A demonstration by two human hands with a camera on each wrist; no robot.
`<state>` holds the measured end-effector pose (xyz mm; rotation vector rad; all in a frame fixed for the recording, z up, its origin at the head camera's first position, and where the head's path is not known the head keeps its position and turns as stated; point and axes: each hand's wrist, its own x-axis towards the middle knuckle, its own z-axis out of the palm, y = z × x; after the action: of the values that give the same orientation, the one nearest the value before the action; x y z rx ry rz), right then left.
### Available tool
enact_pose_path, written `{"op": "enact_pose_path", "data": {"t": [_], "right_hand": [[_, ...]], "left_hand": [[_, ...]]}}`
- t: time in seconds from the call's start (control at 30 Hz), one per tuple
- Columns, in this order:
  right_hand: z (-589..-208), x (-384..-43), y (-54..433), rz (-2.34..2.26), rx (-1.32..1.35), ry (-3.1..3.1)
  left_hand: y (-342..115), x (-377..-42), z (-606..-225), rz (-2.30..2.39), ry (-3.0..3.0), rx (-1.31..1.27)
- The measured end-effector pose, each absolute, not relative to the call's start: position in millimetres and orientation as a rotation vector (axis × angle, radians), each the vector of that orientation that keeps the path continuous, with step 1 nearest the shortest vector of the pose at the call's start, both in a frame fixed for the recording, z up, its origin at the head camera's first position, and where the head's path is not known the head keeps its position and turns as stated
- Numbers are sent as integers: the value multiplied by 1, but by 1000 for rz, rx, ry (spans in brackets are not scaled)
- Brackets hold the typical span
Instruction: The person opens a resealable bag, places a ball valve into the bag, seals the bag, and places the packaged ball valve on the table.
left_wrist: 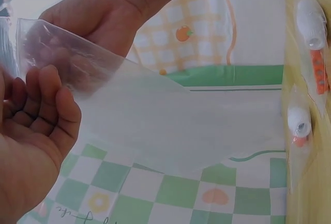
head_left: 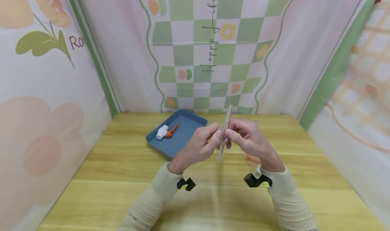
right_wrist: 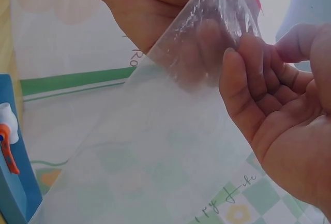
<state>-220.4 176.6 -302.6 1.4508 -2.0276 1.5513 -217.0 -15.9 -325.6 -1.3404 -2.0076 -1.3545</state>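
Observation:
A clear plastic zip bag (head_left: 224,132) with a red line along its top is held up edge-on between both hands above the table. My left hand (head_left: 201,141) pinches it from the left near the top edge, and my right hand (head_left: 251,139) pinches it from the right. In the left wrist view the bag (left_wrist: 150,115) hangs down flat, and nothing shows inside it. Through its film the fingers of the left hand (right_wrist: 194,53) appear in the right wrist view. The curled right fingers (right_wrist: 243,79) are at the zip end.
On the table's left stands a blue tray (head_left: 187,124) holding a white and orange tap-like piece (head_left: 163,132). At the right lie two clear bags, a larger bagged white and orange piece (left_wrist: 313,27) and a smaller bagged piece (left_wrist: 299,123). Printed curtains (head_left: 207,55) surround the wooden table (head_left: 103,176).

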Motion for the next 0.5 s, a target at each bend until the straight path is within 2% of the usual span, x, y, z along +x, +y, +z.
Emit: {"op": "enact_pose_path", "data": {"t": [0.5], "right_hand": [[-300, -217, 180, 1642, 1502, -1910]], "left_hand": [[-12, -218, -328, -1404, -1914, -1322]]}}
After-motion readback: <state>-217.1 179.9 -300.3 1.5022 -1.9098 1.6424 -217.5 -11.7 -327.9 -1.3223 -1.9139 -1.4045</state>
